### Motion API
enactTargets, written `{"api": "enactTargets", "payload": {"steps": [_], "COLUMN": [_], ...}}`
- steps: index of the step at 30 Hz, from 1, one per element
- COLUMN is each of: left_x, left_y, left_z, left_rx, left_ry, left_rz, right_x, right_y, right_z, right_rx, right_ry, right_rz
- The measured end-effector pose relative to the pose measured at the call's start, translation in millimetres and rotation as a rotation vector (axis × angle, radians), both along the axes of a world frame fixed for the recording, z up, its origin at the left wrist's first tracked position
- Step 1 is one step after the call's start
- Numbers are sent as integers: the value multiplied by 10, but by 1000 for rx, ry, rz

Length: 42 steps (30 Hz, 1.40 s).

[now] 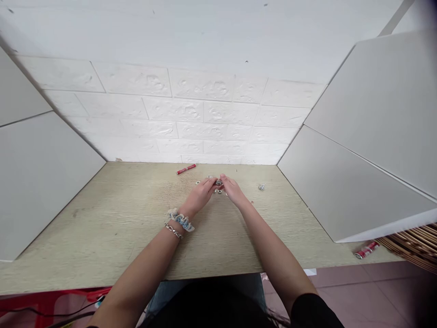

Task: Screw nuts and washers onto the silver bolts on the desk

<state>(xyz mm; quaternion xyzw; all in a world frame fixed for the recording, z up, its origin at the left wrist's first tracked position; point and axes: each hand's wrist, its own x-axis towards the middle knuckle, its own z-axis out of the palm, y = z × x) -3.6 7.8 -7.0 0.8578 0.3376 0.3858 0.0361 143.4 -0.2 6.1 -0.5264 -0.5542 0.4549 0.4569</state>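
Small dark-and-silver metal part (219, 183) sits pinched between the fingertips of both hands, just above the far middle of the pale wood-grain surface (102, 228). Left hand (201, 192) closes on it from the left, fingers drawn together at the tips; right hand (232, 187) closes on it from the right, likewise pinching. Part too small to identify further.

Several small silver metal pieces (220, 191) lie scattered on the surface directly beneath and beside the hands. One more small silver metal fitting (261, 187) lies apart, to the right. Red cylindrical pen-like stick (185, 169) lies behind the hands, near the white brick-pattern wall (205, 109).

Left wrist carries a blue-and-white fabric scrunchie (180, 219) and, just beside it, a silver chain bracelet (174, 231). Grey panels (358, 173) flank the surface on both sides.
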Motion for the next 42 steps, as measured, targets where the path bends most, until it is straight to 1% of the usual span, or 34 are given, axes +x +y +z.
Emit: {"api": "enactTargets", "payload": {"steps": [2, 5, 9, 12, 14, 16, 19, 22, 26, 30, 32, 34, 36, 38, 40, 42], "left_x": [7, 4, -15, -20, -15, -7, -1, -5, -14, -19, -17, -11, -3, 6, 12, 14], "left_y": [-15, -20, 10, 25, 17, -2, -26, -24, 4, 25, 22, 10, -8, -23, -29, -24], "left_z": [14, 28, 10, -12, -15, -11, -1, 4, 11, 22, 27, 30, 31, 27, 20, 12], "left_rx": [-8, -13, 1, 16, 30, 38, 35, 26, 33, 20, 24, 36, 47, 53, 56, 56], "left_ry": [7, 3, -17, -46, -46, -19, 11, 5, -34, -87, -106, -103, -78, -47, -28, -22], "left_rz": [-14, -14, 9, 19, 10, -11, -26, -5, 16, 52, 63, 51, 14, -23, -29, -14], "right_x": [-7, -21, -18, 0, 7, 8, 7, 10, 12, -6, -22, -36, -41, -36, -24, -15], "right_y": [18, 55, 72, 74, 84, 92, 85, 69, 64, 49, 37, 32, 36, 41, 40, 35], "right_z": [-41, -94, -80, -47, -47, -63, -94, -104, -87, -49, -34, -30, -36, -45, -48, -44], "right_rx": [-30, -25, -17, -19, -56, -105, -149, -143, -86, -45, -47, -73, -101, -114, -127, -133], "right_ry": [-24, 36, 235, 322, 305, 236, 114, 90, 174, 348, 438, 474, 419, 272, 129, 82], "right_rz": [59, 101, 117, 74, 24, 3, 35, 67, 111, 165, 163, 129, 85, 51, 44, 46]}}
